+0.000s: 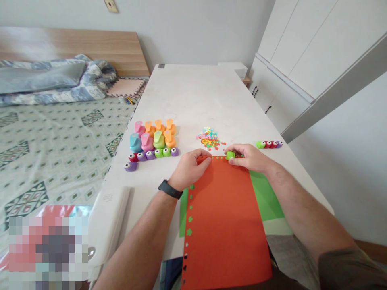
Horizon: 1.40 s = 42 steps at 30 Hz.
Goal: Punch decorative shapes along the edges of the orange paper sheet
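Observation:
An orange-red sheet of paper lies lengthwise on the white table, over a green sheet. Punched holes run down its left edge and along its far edge. My left hand pinches the sheet's far left corner, fingers closed on it. My right hand grips a small green paper punch set on the sheet's far edge. Just beyond lies a pile of small coloured punched shapes.
A cluster of coloured punches, large and small, stands left of the hands. A short row of small punches lies right. A white stack sits at the table's left edge. A bed is left, white cabinets right.

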Motion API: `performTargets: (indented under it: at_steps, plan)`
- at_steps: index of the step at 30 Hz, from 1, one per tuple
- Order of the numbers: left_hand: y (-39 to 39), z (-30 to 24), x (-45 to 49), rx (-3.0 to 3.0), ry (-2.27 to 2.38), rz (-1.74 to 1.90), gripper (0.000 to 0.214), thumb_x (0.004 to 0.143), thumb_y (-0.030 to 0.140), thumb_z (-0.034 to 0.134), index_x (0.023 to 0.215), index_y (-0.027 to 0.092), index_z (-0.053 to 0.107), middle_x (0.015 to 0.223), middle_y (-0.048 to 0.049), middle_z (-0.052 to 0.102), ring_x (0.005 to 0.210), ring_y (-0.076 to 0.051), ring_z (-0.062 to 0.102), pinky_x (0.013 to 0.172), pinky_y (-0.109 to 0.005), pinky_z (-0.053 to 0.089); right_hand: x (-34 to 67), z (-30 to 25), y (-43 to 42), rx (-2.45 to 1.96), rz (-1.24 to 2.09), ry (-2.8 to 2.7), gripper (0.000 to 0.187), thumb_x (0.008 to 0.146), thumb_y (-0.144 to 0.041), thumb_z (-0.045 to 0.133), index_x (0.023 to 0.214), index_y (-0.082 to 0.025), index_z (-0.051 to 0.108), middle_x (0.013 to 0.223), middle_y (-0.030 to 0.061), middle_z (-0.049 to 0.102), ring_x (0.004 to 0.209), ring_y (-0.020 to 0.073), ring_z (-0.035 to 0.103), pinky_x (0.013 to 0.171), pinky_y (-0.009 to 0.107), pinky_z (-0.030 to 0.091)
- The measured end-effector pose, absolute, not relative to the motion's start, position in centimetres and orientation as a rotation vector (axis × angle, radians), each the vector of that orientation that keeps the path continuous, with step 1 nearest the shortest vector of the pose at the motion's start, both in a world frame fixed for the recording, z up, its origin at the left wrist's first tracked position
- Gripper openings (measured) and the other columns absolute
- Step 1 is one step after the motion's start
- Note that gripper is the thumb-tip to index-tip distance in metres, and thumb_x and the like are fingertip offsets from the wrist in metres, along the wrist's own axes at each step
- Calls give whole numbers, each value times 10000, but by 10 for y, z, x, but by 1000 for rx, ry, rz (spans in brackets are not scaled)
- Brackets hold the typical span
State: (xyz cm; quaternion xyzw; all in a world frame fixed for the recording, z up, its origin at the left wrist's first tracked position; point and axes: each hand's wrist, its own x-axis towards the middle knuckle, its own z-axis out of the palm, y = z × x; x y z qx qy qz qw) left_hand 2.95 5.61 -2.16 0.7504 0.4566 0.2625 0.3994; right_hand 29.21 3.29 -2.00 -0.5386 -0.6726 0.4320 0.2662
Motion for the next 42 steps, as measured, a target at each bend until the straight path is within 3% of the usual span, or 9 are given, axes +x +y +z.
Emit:
performTargets:
  at_steps: [10,23,32,42]
  plan:
    - [57,-23,27,1877,1180,652,248,908,374,582,998,196,730,863,-20,750,756,-176,656,679,-278,479,289,-24,37,-1338,1230,-1315,374,833,-505,772,1054,-207,727,963,47,738,840,184,664,862,343,519]
    - [56,-24,27,1891,1153,662,248,902,356,572,987,183,728,852,-32,746,736,-175,647,656,-270,478,288,-27,38,-1393,1195,-1294,471,918,-640,617,1035,-195,719,1008,84,769,832,183,698,768,315,487]
    - [55,-22,27,1893,1153,662,245,909,353,567,983,183,728,875,-32,750,770,-181,657,689,-277,486,279,-21,39,-1414,1151,-1342,468,876,-613,689,1091,-198,725,1019,81,764,945,206,690,829,324,510]
    - [55,-23,27,1885,1159,660,266,910,373,573,1000,180,733,894,-44,760,793,-191,677,708,-283,503,279,-24,41,-1443,1066,-1357,499,882,-631,671,1113,-196,755,1111,75,760,908,190,650,842,330,500]
